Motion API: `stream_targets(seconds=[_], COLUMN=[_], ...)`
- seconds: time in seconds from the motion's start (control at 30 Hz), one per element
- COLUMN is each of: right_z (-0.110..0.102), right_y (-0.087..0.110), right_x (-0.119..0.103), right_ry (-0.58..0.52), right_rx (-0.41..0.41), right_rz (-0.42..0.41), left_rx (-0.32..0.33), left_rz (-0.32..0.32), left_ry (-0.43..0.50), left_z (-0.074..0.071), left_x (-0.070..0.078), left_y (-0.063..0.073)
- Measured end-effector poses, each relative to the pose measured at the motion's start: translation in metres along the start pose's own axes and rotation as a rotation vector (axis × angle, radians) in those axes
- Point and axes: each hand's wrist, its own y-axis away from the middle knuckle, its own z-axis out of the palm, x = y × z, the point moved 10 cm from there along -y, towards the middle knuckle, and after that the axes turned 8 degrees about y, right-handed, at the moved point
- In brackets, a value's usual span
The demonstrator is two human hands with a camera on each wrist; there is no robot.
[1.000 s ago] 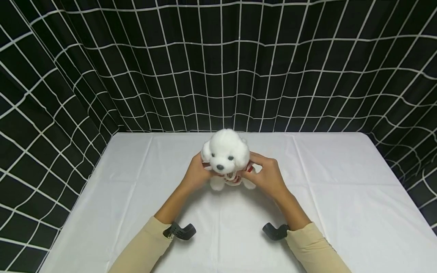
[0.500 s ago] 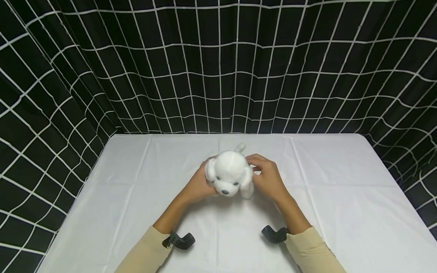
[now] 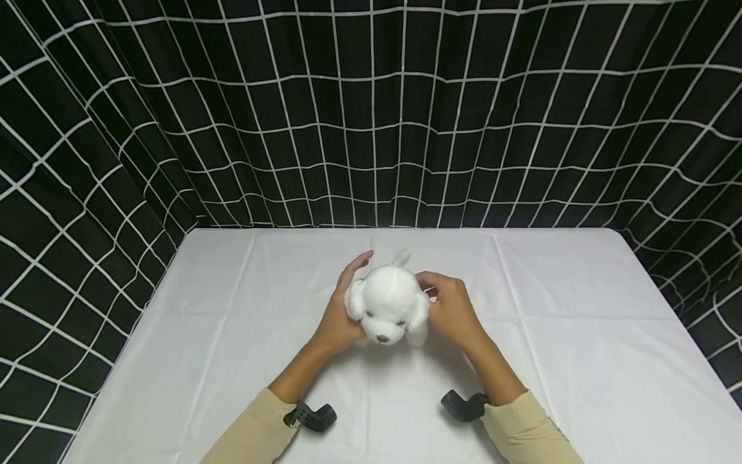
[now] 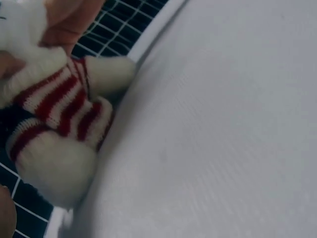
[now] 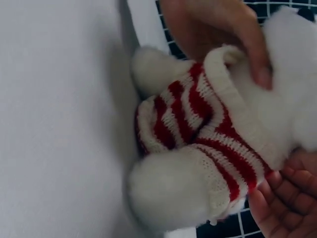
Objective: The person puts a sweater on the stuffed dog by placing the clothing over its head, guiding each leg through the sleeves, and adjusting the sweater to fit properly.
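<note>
A white plush dog [image 3: 390,296] in a red-and-white striped knitted sweater [image 5: 198,124] stands on the table, facing me with its head tipped down. My left hand [image 3: 339,316] holds it at the left side, index finger raised; in the right wrist view its thumb lies on the chest above the sweater's collar. My right hand [image 3: 453,310] is at the dog's other side. Its curled fingers [image 5: 292,198] grip the sweater near the neck edge. In the head view the dog's head hides the sweater. Round front paws [image 5: 168,191] show in the wrist views.
A white cloth [image 3: 232,374] covers the table. Black curtains with a white grid [image 3: 371,129] hang behind it and at both sides. A dark camera mount [image 3: 315,417] sits on the left wrist, and another [image 3: 464,406] on the right.
The dog has come down and toward me, and its head has tipped forward, so its tail shows. My left index finger has lifted; my right hand has moved slightly lower along the dog's side.
</note>
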Motion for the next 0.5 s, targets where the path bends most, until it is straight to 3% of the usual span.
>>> stream_targets(seconds=[0.13, 0.2, 0.3, 0.37, 0.5], right_z=[0.003, 0.005, 0.008, 0.008, 0.006], right_y=[0.001, 0.001, 0.002, 0.002, 0.0], right_x=[0.01, 0.012, 0.012, 0.011, 0.01], right_ry=[-0.07, -0.127, -0.24, -0.312, -0.296], right_rx=[-0.034, -0.055, -0.092, -0.117, -0.144], right_rz=[0.108, 0.147, 0.174, 0.181, 0.15], left_rx=[0.004, 0.004, 0.008, 0.009, -0.013], left_rz=[0.066, 0.096, 0.129, 0.147, 0.07], left_ry=[-0.034, -0.077, -0.136, -0.188, -0.214], left_z=[-0.002, -0.003, -0.004, -0.006, -0.01], left_x=[-0.011, -0.009, 0.009, 0.007, -0.017], left_y=[0.002, 0.003, 0.001, 0.0, 0.0])
